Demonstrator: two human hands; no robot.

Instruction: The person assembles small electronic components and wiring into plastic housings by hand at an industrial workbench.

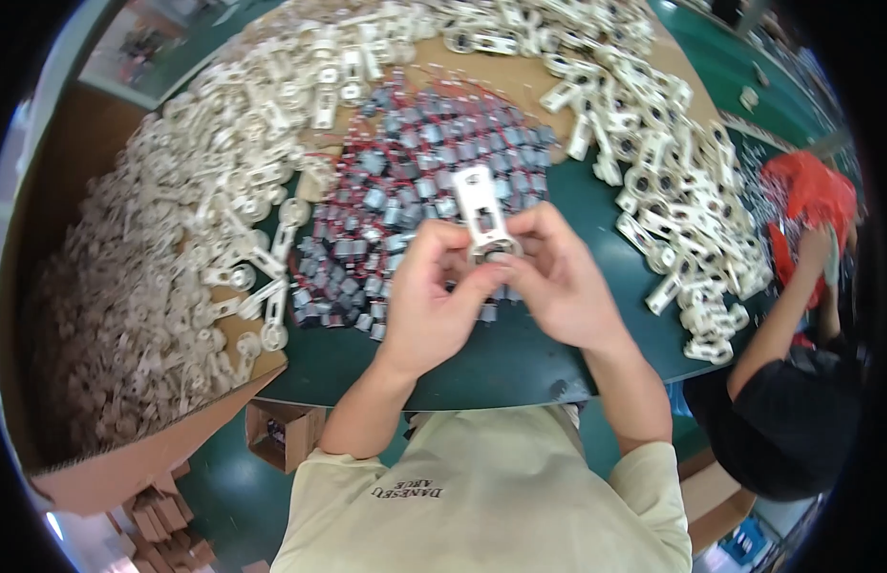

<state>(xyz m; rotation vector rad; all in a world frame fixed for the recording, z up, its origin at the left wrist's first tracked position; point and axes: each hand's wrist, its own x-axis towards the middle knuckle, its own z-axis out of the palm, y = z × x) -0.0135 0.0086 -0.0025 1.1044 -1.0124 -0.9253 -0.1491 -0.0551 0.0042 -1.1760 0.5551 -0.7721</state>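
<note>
Between my two hands, over the near side of the green table, is a white plastic housing (pixel 480 198) with a long slotted end pointing away from me and a round end near my thumbs. My left hand (pixel 429 301) grips its left side, thumb pressed at the round end. From the other side my right hand (pixel 563 282) grips it too, thumb against the same end. Something dark shows inside the round end, partly hidden by the thumbs. Just beyond and beneath my hands lies a pile of small silver motors (pixel 424 153) with red wires.
A large cardboard box (pixel 157 430) heaped with white housings (pixel 147 267) stands at the left. More white housings with dark round parts (pixel 653 181) curve along the right. A co-worker (pixel 787 401) reaches toward a red plastic bag (pixel 811 191). A small open carton (pixel 283 432) sits below the table edge.
</note>
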